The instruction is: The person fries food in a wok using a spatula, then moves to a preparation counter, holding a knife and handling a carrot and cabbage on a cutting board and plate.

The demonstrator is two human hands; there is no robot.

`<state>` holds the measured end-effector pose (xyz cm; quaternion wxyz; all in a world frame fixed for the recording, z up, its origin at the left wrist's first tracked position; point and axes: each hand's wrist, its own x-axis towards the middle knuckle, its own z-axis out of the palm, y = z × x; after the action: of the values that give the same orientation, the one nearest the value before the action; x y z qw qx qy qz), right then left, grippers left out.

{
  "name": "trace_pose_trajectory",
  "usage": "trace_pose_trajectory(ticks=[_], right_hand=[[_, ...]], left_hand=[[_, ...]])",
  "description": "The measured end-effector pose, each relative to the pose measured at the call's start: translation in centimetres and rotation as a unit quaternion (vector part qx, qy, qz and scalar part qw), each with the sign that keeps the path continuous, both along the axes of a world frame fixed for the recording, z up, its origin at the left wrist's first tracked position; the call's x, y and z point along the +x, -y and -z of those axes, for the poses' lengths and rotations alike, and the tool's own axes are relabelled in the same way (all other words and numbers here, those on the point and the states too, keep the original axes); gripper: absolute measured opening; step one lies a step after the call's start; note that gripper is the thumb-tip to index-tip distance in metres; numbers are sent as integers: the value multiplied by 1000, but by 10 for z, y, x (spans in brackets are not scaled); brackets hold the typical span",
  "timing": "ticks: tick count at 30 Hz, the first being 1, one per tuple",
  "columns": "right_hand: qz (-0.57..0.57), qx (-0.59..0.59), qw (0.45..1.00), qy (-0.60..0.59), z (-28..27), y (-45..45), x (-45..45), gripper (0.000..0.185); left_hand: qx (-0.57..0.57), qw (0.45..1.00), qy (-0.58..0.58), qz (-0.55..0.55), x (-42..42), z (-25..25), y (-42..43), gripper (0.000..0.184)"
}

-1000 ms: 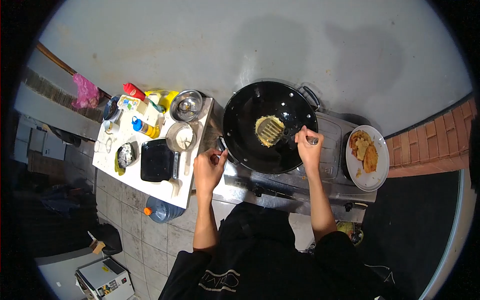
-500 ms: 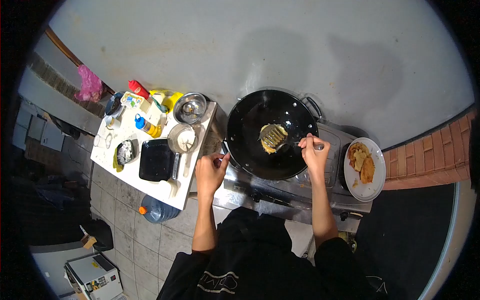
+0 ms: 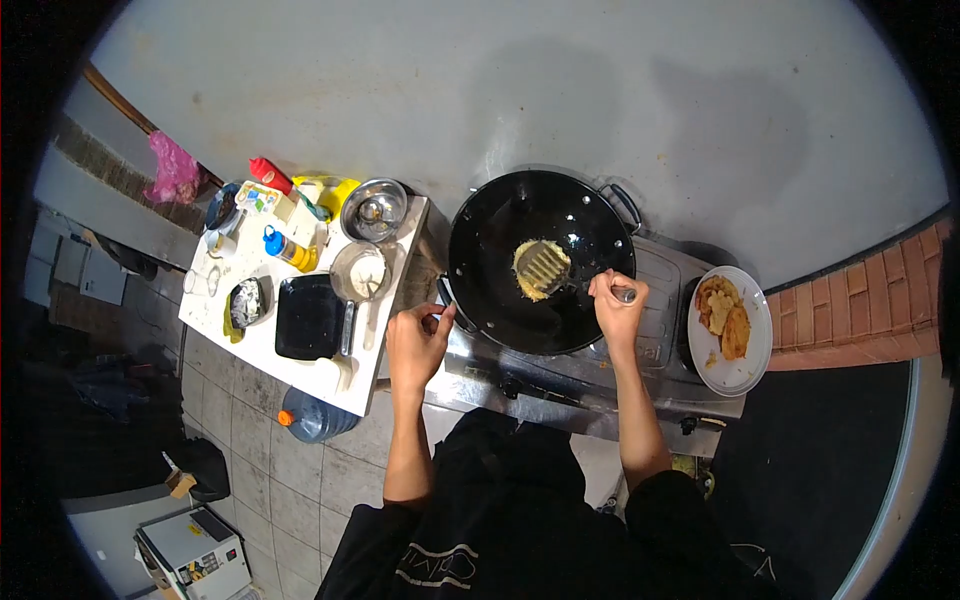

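Metal spatula [image 3: 546, 266]: its handle is sitting in the right hand [image 3: 617, 304], whose fingers are closing together around it; its slotted blade is lying over the food.
Left hand [image 3: 418, 345]: the fingers are curling inward at the side handle [image 3: 445, 292] of the wok; whether they are gripping it, the view is not showing clearly.
Yellow food [image 3: 524, 264]: one flat piece is resting in the middle of the wok, partly showing around the blade.
Black wok [image 3: 500, 225]: it is standing on the stove [image 3: 660, 400], its inner surface shining in spots; a second handle [image 3: 622, 204] is projecting on the wall side.
Stove: its metal surface is reflecting light and showing dull patches.
White plate [image 3: 744, 376]: it is occupying the right end of the stove, holding browned fried pieces [image 3: 735, 333].
White table [image 3: 213, 312]: it is standing left of the stove, carrying a square black pan [image 3: 306, 320], a bowl of white powder [image 3: 368, 272], a metal bowl [image 3: 362, 225], a blue-capped bottle [image 3: 290, 249] and a red bottle [image 3: 267, 173]; marks are speckling its top.
Grey tiled floor [image 3: 255, 450]: a blue water jug [image 3: 322, 417] is standing beside the table.
Grey wall [image 3: 400, 90]: it is rising behind the wok, bearing shadows and small spots.
Brick [image 3: 850, 312]: it is forming a low band beyond the plate.
Pink bag [image 3: 173, 168]: it is hanging beyond the table.
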<state>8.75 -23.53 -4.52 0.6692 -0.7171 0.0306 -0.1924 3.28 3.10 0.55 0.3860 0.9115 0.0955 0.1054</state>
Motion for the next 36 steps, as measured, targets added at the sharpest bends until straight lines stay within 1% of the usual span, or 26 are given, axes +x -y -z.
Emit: trace_pose_trajectory(ticks=[4,7,10,12,17,20,26,28,30,32,34,36], right_hand=[[2,-10,1000,8,3,2,-2,29],[3,16,1000,18,7,2,-3,29],[8,-4,1000,23,5,1,-3,31],[-6,56,997,-58,-2,2,-5,32],[-18,75,995,-56,-32,14,-9,31],[-31,80,995,-51,-28,22,-8,30],[-22,66,994,-83,-19,18,-8,27],[-24,23,999,-28,-11,14,-2,26],[-4,6,999,-40,-6,11,0,26],[10,-50,999,-9,-2,9,3,26],[2,-55,998,-16,-4,9,2,25],[-4,-61,998,-22,-7,10,3,25]], left_hand=[[0,1000,-15,-2,-1,-5,2,28],[10,1000,1,1,-1,-3,2,28],[0,1000,1,7,-1,-1,0,28],[3,1000,-3,5,-2,-3,0,28],[-1,1000,-17,5,-2,-8,1,28],[-3,1000,-23,11,-2,-8,0,28],[-6,1000,4,13,-1,0,0,29],[-7,1000,-7,7,0,2,-1,28],[-4,1000,-3,11,0,3,-1,28],[0,1000,-1,12,-1,0,-1,27],[2,1000,-24,12,-1,-6,1,26],[-4,1000,-17,10,-1,-2,0,26]])
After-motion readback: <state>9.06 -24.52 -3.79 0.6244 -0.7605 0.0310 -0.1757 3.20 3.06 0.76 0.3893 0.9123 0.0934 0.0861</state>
